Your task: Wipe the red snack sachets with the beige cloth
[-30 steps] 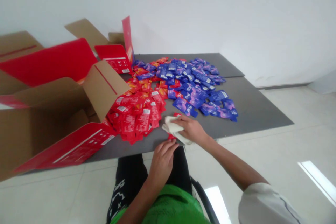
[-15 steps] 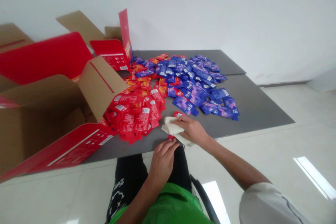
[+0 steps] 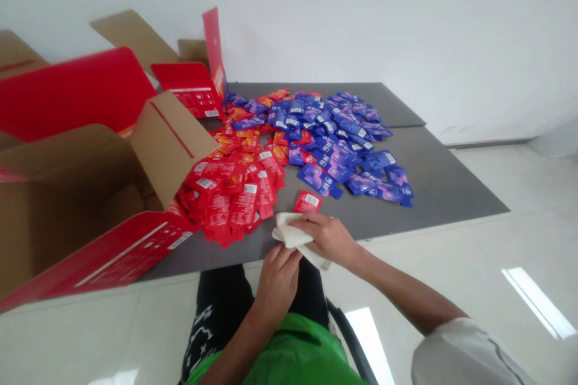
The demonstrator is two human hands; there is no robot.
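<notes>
A red sachet [image 3: 307, 201] with a white barcode label lies flat near the table's front edge, its lower part covered. In my right hand [image 3: 333, 239] is a folded cream cloth [image 3: 291, 230], pressed over that lower part. My left hand [image 3: 279, 274] is at the table edge, fingers together and pressed down at the sachet's near end. The cloth partly hides those fingertips. To the left is a heap of red sachets [image 3: 244, 204], several with barcodes facing up. Beyond and to the right spreads a pile of blue-purple sachets [image 3: 334, 156].
A large open red carton [image 3: 135, 252] stands at the left, one flap [image 3: 174, 138] leaning over the red heap. Behind it is a second open red carton [image 3: 194, 96]. The grey table [image 3: 451, 186] meets a white wall at the back.
My right hand has drawn the cloth toward me, down the sachet, uncovering its barcode end. My left hand has stayed nearly still at the table edge.
</notes>
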